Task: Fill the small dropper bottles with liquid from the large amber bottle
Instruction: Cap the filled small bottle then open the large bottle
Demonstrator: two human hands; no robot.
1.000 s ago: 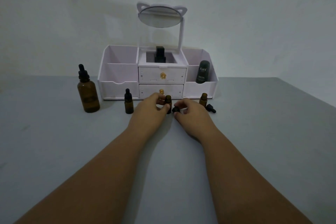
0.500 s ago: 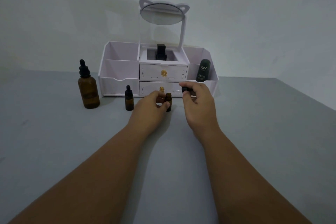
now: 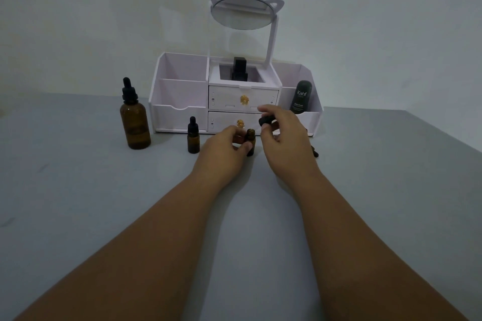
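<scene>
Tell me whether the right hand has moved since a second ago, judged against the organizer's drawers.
Yes. The right hand rose from the table beside the open small bottle to the lower drawer front, holding the dropper cap up.

Your path left stays open across the bare table (image 3: pixel 78 203). The capped small bottle (image 3: pixel 193 135) (just before the organizer (image 3: pixel 180 101)) blocks the way to the large amber bottle (image 3: pixel 135 122).

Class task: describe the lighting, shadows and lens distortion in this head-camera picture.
Head view: dim, bluish, even lighting; soft shadows under the left hand and beside the large bottle; wide-angle stretch enlarges the forearms near the bottom edge; no glare, only the mirror reflects pale grey.
</scene>
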